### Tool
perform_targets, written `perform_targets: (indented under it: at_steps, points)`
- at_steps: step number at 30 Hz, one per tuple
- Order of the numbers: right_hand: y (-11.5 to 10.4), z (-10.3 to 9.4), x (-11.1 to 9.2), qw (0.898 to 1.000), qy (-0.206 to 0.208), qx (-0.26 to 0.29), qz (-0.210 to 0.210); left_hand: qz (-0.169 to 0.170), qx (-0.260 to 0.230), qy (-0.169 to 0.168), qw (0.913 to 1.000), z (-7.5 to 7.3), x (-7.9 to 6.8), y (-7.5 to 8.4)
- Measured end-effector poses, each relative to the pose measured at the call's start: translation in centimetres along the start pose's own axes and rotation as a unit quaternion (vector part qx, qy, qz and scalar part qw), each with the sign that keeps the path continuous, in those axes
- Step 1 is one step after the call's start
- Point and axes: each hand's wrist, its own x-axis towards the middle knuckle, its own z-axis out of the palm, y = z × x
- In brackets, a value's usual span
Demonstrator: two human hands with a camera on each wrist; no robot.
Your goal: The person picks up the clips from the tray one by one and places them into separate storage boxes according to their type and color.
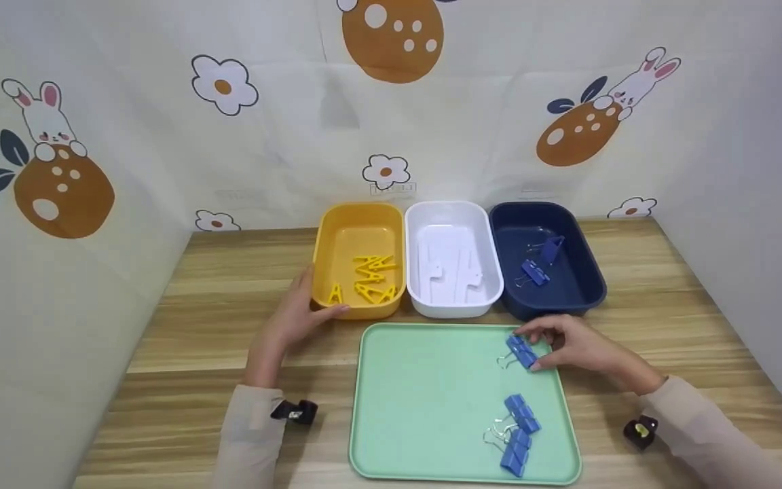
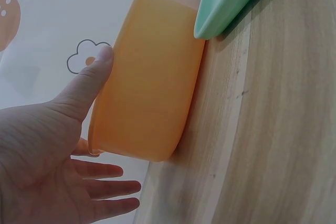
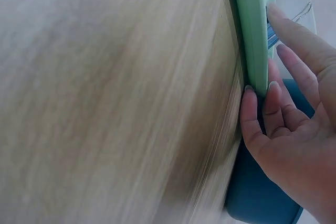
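My right hand [image 1: 571,345] pinches a blue binder clip [image 1: 521,351] by its two ends, thumb near and fingers far, at the top right corner of the green tray [image 1: 432,401]. In the right wrist view the tray edge hides much of that clip. Two more blue binder clips, one [image 1: 523,413] above the other [image 1: 516,451], lie lower on the tray with their wire handles toward the left. My left hand [image 1: 296,309] is at the near left corner of the yellow bin [image 2: 149,77], thumb along its rim and the other fingers straight beside it.
Yellow clothespin-like clips [image 1: 372,272] lie in the yellow bin. Beside it stands a white bin [image 1: 454,310] with thin white pieces [image 1: 469,277]. The navy bin [image 1: 584,272] at the right holds two blue binder clips [image 1: 535,272]. A patterned cloth wall [image 1: 296,149] rises behind the bins.
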Motion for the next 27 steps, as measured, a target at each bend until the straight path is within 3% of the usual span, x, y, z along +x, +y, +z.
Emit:
perform_targets:
  at_steps: [14, 21, 27]
  points:
    - [0.04, 0.55, 0.08, 0.999, 0.003, -0.047, -0.023, -0.014, -0.011, 0.001, 0.9998, 0.03, -0.16, -0.08]
    - [0.1, 0.52, 0.14, 0.997, 0.005, -0.061, -0.054, -0.011, 0.001, 0.003, 0.9999, 0.07, -0.05, -0.22]
    - [-0.29, 0.32, -0.07, 0.999, 0.0, -0.049, -0.025, -0.014, 0.003, 0.001, 0.9999, 0.12, -0.07, -0.11]
